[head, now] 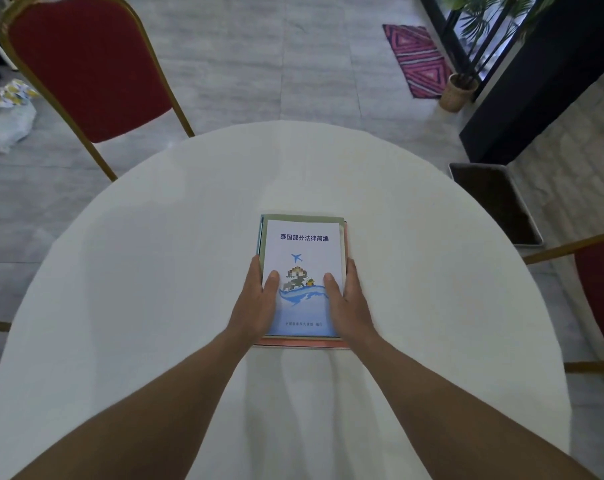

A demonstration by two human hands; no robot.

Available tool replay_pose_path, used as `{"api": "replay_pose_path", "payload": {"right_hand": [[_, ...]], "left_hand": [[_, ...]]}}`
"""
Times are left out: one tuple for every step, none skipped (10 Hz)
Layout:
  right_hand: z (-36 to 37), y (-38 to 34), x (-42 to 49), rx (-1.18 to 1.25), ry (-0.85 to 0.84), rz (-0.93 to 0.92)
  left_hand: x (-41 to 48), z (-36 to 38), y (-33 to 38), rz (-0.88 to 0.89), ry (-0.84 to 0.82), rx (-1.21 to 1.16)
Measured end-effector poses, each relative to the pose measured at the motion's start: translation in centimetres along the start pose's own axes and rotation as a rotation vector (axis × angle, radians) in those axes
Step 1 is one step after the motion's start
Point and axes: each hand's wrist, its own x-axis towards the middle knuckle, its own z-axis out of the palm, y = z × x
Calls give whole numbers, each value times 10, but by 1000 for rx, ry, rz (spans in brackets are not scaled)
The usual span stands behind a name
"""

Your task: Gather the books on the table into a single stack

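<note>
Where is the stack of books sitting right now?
In the head view, the stack of books lies mid-table on the white tablecloth, between the left hand and right hand.

Stack of books (pixel 302 258), white-and-blue cover on top, flat at table centre

A round surface (pixel 120 271) draped in white cloth. Beyond its far-left edge stands a red chair (pixel 86 67) with a gold frame. Past the far-right edge lie a pink patterned rug (pixel 416 58), a wicker-potted plant (pixel 458 91) and a dark tray (pixel 497 202).
</note>
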Motion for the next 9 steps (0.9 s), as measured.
{"api": "replay_pose_path", "payload": {"right_hand": [[-2,-5,-2,-1,-2,-16],[-2,-1,0,-40,-15,-63],[0,5,2,-106,-15,-38],[1,6,4,-109,-26,-32],[0,5,4,-110,-28,-22],[0,6,3,-101,-30,-26],[-4,3,3,-126,-58,-31],[-12,-3,4,-116,-121,-33],[-23,-16,2,-163,-152,-87]], "left_hand": [[4,-6,-3,26,-78,25],[2,-7,0,48,-82,85],[3,-5,-3,64,-72,114],[7,-5,-10,71,-75,119],[12,-5,-16,58,-86,117],[5,-5,-3,104,-94,100],[9,-9,0,111,-122,141],[23,-20,-11,87,-207,233],[39,-28,-20,64,-263,377]]}}
